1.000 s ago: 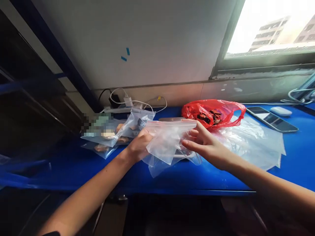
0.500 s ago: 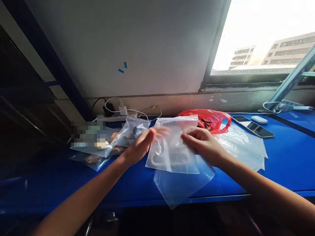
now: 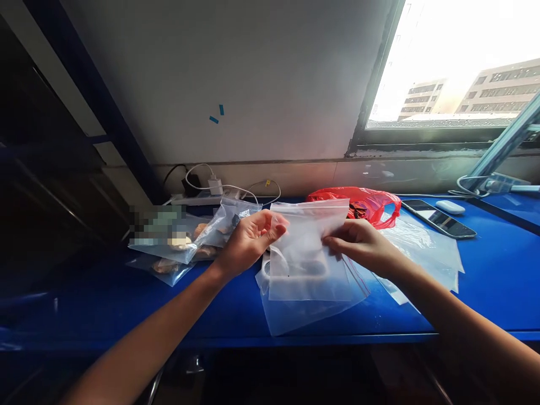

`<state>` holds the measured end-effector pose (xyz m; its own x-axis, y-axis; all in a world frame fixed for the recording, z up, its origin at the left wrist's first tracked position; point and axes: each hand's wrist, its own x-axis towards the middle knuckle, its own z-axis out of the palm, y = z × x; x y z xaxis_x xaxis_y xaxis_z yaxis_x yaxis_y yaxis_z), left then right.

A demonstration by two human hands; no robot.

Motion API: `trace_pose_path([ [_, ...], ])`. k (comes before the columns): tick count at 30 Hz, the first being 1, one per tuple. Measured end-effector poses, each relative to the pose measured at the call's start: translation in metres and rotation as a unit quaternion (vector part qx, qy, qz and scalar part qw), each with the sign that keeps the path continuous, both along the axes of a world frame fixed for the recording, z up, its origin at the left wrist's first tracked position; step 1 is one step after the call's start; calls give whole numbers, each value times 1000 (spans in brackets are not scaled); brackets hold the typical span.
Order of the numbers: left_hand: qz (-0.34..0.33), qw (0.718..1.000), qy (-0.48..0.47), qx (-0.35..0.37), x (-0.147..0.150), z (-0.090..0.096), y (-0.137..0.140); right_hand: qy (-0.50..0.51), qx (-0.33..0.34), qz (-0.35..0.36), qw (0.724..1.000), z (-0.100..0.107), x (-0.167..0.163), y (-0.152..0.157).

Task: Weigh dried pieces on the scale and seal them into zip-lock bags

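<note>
One clear bag (image 3: 306, 242) is hanging spread out, probably because the right hand (image 3: 360, 243) is pinching its side; left hand's (image 3: 250, 237) sitting at the opposite edge, can't tell if it's gripping.

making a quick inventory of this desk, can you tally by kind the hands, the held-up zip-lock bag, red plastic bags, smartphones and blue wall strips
Hands: 2 (left hand, right hand)
Held-up zip-lock bag: 1
Red plastic bag: 1
Smartphone: 1
Blue wall strips: 2
Total: 7
</note>
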<state>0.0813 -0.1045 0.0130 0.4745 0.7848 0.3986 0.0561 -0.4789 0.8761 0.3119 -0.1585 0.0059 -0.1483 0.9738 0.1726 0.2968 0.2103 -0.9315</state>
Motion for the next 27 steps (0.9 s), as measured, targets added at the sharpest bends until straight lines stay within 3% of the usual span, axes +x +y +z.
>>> trace_pose_path([
  [5,59,997,-41,-7,2,1,2,4,8,18,1000,6,1,0],
  [9,38,999,-21,-7,5,16,15,6,-1,13,1000,15,8,7],
  [12,43,998,-8,48,16,30,22,23,30,-39,999,19,30,14],
  [15,54,990,-7,129,28,34,17,67,104,-111,986,19,76,19],
  [17,43,980,43,191,31,26,7,54,143,-175,973,15,111,24],
  [21,3,925,97,367,23,-5,-5,-34,97,-278,955,2,153,42],
  [24,-8,908,118,401,17,-22,2,-74,95,-303,945,-8,160,55],
  [27,-1,908,129,397,11,-26,13,-104,88,-322,937,-16,162,60],
])
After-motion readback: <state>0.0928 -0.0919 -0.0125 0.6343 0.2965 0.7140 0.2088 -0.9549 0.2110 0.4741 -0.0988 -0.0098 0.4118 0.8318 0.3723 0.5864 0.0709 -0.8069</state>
